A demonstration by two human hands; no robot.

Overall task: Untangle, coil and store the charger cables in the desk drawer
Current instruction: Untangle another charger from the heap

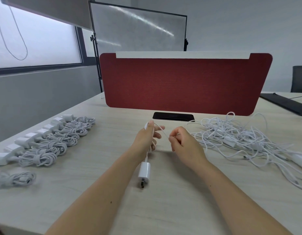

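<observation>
Head view — left hand [147, 139] grips the white cable [164, 132], adapter [144, 170] just nearer; right hand [182, 143] pinches its strand alongside.

Your left hand [147, 138]: thumb up, fingers holding cable [166, 134]. Your right hand [182, 143]: curled, pinching cable.

The desk [96, 167] has a pale wood-grain top, matt and smooth. The screen [180, 85] at its back edge is dark red cloth, like felt, matt and slightly rough. The plug [144, 170] is smooth white plastic with a soft shine; its prongs [142, 183] look like dark metal. The cable [147, 157] is thin, smooth white plastic, as are the coils [62, 141] along the left edge and the tangle [240, 138] at the right. The black plate [173, 115] near the back edge is glossy.
</observation>
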